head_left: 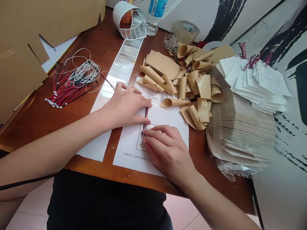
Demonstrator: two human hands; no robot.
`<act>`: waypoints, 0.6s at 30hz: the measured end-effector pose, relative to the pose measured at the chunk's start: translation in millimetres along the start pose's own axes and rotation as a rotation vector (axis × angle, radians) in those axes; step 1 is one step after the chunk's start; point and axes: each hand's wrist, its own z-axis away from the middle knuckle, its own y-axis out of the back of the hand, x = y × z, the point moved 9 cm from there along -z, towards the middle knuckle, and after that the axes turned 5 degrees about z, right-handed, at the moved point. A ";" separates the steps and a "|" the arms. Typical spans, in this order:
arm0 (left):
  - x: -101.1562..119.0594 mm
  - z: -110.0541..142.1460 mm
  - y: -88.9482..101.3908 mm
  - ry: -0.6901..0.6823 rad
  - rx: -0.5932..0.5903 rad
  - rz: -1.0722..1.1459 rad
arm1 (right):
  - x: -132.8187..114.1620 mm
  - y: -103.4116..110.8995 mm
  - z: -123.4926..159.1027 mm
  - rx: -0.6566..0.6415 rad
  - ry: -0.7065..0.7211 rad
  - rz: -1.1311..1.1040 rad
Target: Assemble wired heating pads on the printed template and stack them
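A sheet of white paper (126, 145) printed with a frame and "DRS-206DC" lies in front of me. On it rests a thin red-and-black wire cable (146, 112), running between my hands. My left hand (127, 103) lies palm down over the sheet's left edge, fingers spread, with the thumb and fingertips beside the cable. My right hand (170, 145) pinches the near end of the cable inside the printed frame. Its fingers partly hide that end and some printing. Beneath my left wrist passes a label strip (100, 140), which leads back to a curled roll of labels (117, 19).
A bundle of wire cables (83, 75) lies at left beside a cardboard box (64, 19). Curled brown paper pieces (182, 88) crowd the right. Beyond them stand a stack of envelopes (249, 124) with white packets (257, 78) on top, a tape roll (187, 32) and a bottle (154, 16).
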 end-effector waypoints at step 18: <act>-1.5 3.1 -4.6 -0.014 -0.074 0.049 | 0.1 -6.3 1.9 -0.110 0.013 0.007</act>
